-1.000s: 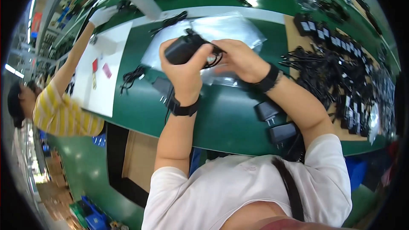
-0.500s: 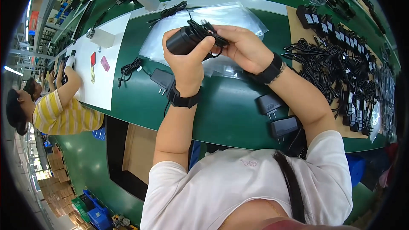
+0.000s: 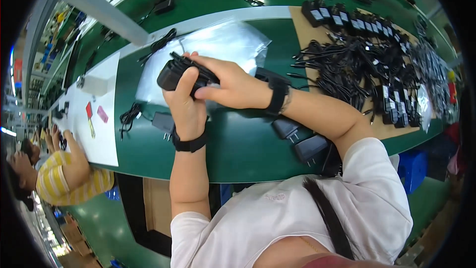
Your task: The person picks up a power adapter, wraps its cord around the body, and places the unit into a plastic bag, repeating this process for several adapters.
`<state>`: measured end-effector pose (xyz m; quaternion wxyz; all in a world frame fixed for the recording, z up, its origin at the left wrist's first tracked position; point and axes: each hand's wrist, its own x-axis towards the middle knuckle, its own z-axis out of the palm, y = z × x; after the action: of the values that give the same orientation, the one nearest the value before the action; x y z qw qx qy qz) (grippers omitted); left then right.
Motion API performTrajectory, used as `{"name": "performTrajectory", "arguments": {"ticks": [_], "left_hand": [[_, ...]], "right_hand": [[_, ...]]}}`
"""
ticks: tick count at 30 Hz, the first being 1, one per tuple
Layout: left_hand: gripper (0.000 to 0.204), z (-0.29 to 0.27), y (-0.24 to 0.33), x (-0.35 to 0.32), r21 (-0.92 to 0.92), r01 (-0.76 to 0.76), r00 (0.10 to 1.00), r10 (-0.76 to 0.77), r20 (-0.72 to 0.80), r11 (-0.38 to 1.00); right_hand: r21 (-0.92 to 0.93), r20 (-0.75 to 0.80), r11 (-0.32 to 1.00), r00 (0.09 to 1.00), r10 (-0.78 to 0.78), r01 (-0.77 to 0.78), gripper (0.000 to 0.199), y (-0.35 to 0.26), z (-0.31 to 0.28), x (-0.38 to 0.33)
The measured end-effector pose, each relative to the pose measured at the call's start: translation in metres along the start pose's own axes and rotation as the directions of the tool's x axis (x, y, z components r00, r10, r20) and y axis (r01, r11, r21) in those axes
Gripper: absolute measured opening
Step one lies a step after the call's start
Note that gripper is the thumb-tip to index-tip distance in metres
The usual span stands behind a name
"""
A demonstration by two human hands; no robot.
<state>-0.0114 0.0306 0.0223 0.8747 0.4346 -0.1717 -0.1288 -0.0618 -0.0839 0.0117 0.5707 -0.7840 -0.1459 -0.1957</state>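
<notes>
A black power adapter (image 3: 169, 75) with its cable coiled against it is held above the green bench. My left hand (image 3: 184, 100) wraps round it from below, thumb across its side. My right hand (image 3: 230, 83) closes over the coiled cable (image 3: 191, 67) at the other side, so part of the bundle is hidden. Below them lies a stack of clear plastic bags (image 3: 238, 37). By my left wrist rests another adapter (image 3: 162, 120) with bare prongs. Two more adapters, one black (image 3: 286, 128) and one beside it (image 3: 311, 149), lie near my right forearm.
Rows of black adapters (image 3: 354, 20) and tangled cables (image 3: 342, 64) cover a brown board at right. Loose coiled cables (image 3: 130, 117) lie left. A co-worker in a yellow striped shirt (image 3: 64, 176) sits by a white work surface (image 3: 105, 139). A grey post (image 3: 99, 7) stands at the far edge.
My view has shifted, so the bench appears farther left and lower. My right hand has moved from the cable's end to close over the bundle against the adapter.
</notes>
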Motion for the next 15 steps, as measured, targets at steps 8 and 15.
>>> {"name": "performTrajectory", "arguments": {"ticks": [8, 15], "left_hand": [[0.017, -0.011, -0.009, 0.006, 0.081, -0.073, 0.994, 0.065, 0.092, 0.994], [0.02, -0.004, -0.011, 0.004, 0.065, 0.053, 0.997, -0.056, 0.044, 0.996]], "right_hand": [[-0.166, -0.134, 0.986, 0.991, -0.026, 0.004, 0.056, -0.003, 0.002, 0.009], [-0.128, -0.032, 0.987, 0.995, 0.098, -0.101, 0.051, 0.004, 0.0, 0.008]]}}
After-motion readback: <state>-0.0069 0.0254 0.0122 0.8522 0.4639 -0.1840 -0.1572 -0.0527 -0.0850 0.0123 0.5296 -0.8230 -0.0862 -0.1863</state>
